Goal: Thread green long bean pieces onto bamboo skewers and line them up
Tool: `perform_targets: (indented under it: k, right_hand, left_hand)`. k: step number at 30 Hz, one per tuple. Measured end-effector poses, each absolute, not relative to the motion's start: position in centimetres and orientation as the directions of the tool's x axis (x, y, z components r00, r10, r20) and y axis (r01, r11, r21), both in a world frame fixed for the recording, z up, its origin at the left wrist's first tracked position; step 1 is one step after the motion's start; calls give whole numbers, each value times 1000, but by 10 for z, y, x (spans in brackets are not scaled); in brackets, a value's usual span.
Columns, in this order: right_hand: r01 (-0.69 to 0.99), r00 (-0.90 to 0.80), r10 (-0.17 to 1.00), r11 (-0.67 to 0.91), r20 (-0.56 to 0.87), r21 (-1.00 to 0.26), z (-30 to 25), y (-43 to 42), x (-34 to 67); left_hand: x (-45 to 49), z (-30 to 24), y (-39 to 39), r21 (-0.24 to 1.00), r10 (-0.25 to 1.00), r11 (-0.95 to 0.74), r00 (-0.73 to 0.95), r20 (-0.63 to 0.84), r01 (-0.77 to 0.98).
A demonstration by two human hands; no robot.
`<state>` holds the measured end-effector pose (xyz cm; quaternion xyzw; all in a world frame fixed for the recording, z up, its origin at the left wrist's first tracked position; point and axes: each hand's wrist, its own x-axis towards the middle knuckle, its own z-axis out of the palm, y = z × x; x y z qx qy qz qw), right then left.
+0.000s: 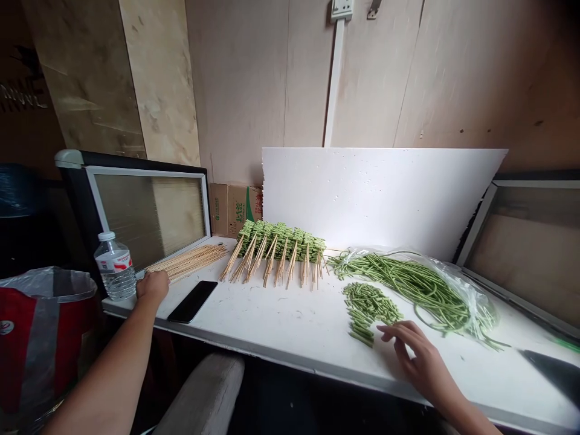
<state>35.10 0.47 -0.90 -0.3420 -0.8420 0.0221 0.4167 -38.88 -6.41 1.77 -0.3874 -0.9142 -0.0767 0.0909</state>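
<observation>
The short cut green bean pieces (372, 302) lie in a loose pile on the right half of the table, with a few lined up along its near side. The right hand (414, 350) is just beside them, its fingers loosely parted and holding nothing visible. The left hand (153, 287) is curled at the near ends of the loose bamboo skewers (193, 261); whether it pinches one cannot be told. Between the two hands, farther back, stand stacked rows of loaded skewers (281, 237), their bare sticks pointing toward the person. Long uncut beans (408, 281) spill from a clear plastic bag (480, 305) behind the pile. A black phone (193, 302) lies right of the left hand, and a water bottle (116, 275) stands upright close on its other side. The white table (272, 320) carries faint marks. Behind it are a cardboard box (236, 208), a white board (380, 196) and a panelled wall (244, 78) with a socket (342, 8); a red bin (67, 329) stands at left.
</observation>
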Motion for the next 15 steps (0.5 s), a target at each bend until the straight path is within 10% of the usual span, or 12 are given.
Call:
perform_targets:
  k: [15]
  right_hand:
    - [545,-390,594,765,704,-343,-8,3,350]
  left_hand:
    - [-379,15,-62,84,653,721,-714,252,688]
